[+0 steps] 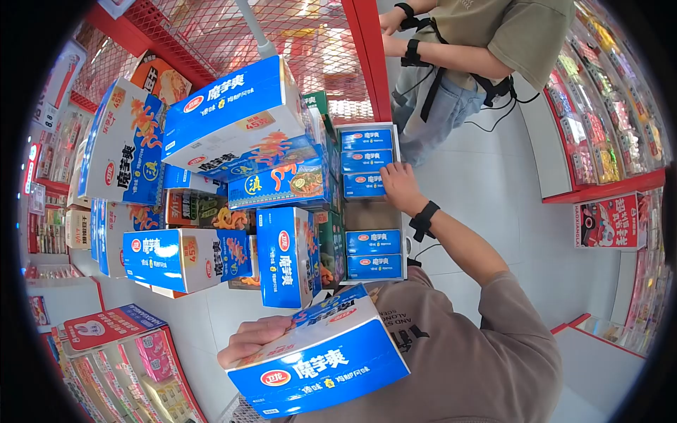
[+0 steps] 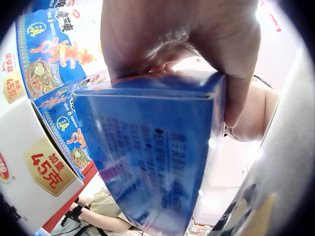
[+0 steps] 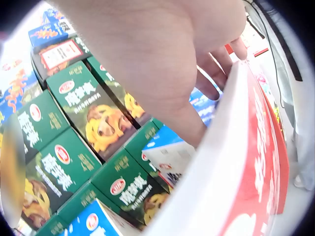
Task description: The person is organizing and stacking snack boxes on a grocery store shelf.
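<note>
My left hand grips a blue-and-white snack box by its end, close in front of my body. In the left wrist view, thumb and fingers clamp that box's printed blue side from above. My right hand reaches over the side of a white display bin. Its thumb and fingers lie around the right end of a blue snack box, the third in a row. Two more blue boxes stand nearer me in the bin, beyond a gap showing brown cardboard.
Large blue-and-white boxes are piled left of the bin, with green snack boxes beside it. Red mesh shelving rises behind. Another person stands at the far side. Stocked shelves line the right.
</note>
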A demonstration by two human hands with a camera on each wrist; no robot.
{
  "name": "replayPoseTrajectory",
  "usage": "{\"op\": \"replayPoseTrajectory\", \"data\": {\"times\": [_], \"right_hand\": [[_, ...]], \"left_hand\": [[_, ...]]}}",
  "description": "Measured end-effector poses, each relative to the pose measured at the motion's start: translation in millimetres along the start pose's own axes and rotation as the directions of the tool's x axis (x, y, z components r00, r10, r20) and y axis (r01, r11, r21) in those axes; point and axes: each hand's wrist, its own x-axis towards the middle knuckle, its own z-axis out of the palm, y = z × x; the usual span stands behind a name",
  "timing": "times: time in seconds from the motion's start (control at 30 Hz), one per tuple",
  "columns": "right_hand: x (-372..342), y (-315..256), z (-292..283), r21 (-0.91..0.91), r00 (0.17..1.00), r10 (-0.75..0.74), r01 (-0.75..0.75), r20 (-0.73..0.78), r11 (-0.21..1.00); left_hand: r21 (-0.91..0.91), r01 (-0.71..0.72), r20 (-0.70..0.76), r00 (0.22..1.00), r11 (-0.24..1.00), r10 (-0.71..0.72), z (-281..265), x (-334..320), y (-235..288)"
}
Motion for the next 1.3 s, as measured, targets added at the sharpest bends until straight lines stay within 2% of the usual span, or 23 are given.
{"op": "replayPoseTrajectory", "data": {"times": [0.07, 0.2, 0.3, 0.37, 0.47, 0.57, 0.73, 0.8, 0.87, 0.9, 0.93, 1.03, 1.07, 1.17, 1.2, 1.3], "right_hand": [[3.4, 1.1, 16.5, -0.065, 0.998, -0.066, 0.065, -0.012, 0.996], [2.8, 1.2, 7.1, -0.043, 0.999, -0.036, 0.036, 0.011, 0.998], [5.7, 0.1, 3.2, 0.023, 0.996, -0.066, 0.065, 0.066, 0.998], [5.7, 2.5, -7.4, 0.065, 0.981, -0.121, 0.113, 0.151, 0.992], [-11.7, -1.3, -5.8, 0.101, 0.958, -0.259, 0.248, 0.125, 0.964], [-26.4, 1.1, 3.1, 0.241, 0.922, -0.305, 0.248, 0.238, 0.938], [-18.5, 8.6, 10.7, 0.278, 0.885, -0.311, 0.22, 0.348, 0.935], [-2.4, 12.6, 15.1, 0.324, 0.882, -0.302, 0.185, 0.361, 0.928], [17.4, 15.9, 11.0, 0.332, 0.985, -0.163, 0.137, 0.051, 0.933], [26.9, 17.4, 6.3, 0.343, 0.991, -0.085, 0.117, -0.105, 0.932], [35.6, 20.9, 0.8, 0.25, 0.996, -0.051, 0.069, -0.078, 0.966], [49.7, 20.1, 6.9, 0.12, 0.998, 0.017, -0.024, 0.061, 0.992], [50.9, 18.1, 10.0, 0.092, 0.996, 0.001, -0.009, 0.09, 0.996], [52.8, 18.0, 26.8, -0.001, 0.999, -0.032, 0.032, -0.028, 1.0], [54.4, 19.5, 30.4, 0.001, 0.999, -0.02, 0.02, -0.033, 1.0], [56.2, 22.6, 33.8, 0.03, 1.0, 0.015, -0.014, -0.02, 0.999]], "left_hand": [[0.148, 0.046, -0.132, 0.991, 0.988, -0.027, 12.5, -2.3, 1.6], [0.176, 0.064, -0.209, 0.978, 0.982, -0.027, 21.5, -1.2, 7.1], [0.193, 0.063, -0.204, 0.979, 0.979, -0.022, 20.0, -1.1, 8.8], [0.096, 0.026, -0.135, 0.991, 0.995, -0.013, 11.7, -3.8, 5.9], [0.042, 0.006, -0.104, 0.995, 0.999, -0.002, 7.1, -8.2, 2.2], [0.044, 0.021, -0.111, 0.994, 0.999, -0.016, 10.9, -6.9, 4.1], [0.047, 0.043, -0.15, 0.988, 0.998, -0.035, 18.7, -4.1, 5.5], [0.14, 0.079, -0.201, 0.978, 0.987, -0.05, 27.4, 0.4, 9.4], [0.196, 0.095, -0.233, 0.971, 0.976, -0.047, 31.2, 3.6, 11.5], [0.198, 0.086, -0.233, 0.972, 0.976, -0.038, 31.9, 4.1, 11.9], [0.2, 0.078, -0.232, 0.972, 0.977, -0.03, 32.1, 4.8, 12.3], [0.207, 0.022, -0.189, 0.982, 0.978, 0.018, 25.0, 4.1, 9.2], [0.208, -0.002, -0.17, 0.985, 0.978, 0.038, 22.3, 3.9, 7.9], [0.229, 0.021, -0.214, 0.976, 0.973, 0.029, 25.7, 4.8, 13.2], [0.213, 0.013, -0.231, 0.972, 0.977, 0.038, 27.2, 5.5, 13.6], [0.167, 0.101, -0.248, 0.967, 0.981, -0.058, 24.5, 1.3, 16.5]]}}
